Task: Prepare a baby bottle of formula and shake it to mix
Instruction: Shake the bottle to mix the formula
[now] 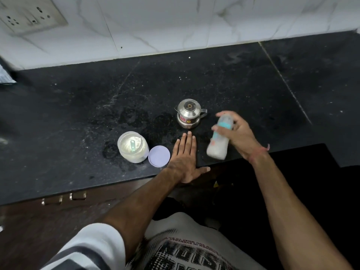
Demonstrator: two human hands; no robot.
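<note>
A baby bottle (219, 144) with a teal collar and white milky liquid is blurred in the air above the counter's front edge, tilted with its base toward me. My right hand (238, 133) is wrapped around its upper part. My left hand (185, 158) lies flat, palm down, on the black counter (78, 114) beside the bottle, fingers together and holding nothing. An open jar of white formula powder (133, 147) with a scoop inside stands to the left. Its pale lilac lid (159, 156) lies flat next to it.
A small steel lidded pot (190, 115) with a handle stands just beyond my left hand. A white tiled wall with a socket plate (29, 14) runs along the back. Wet marks spot the counter between jar and pot. Drawer handles (78, 196) sit below the front edge.
</note>
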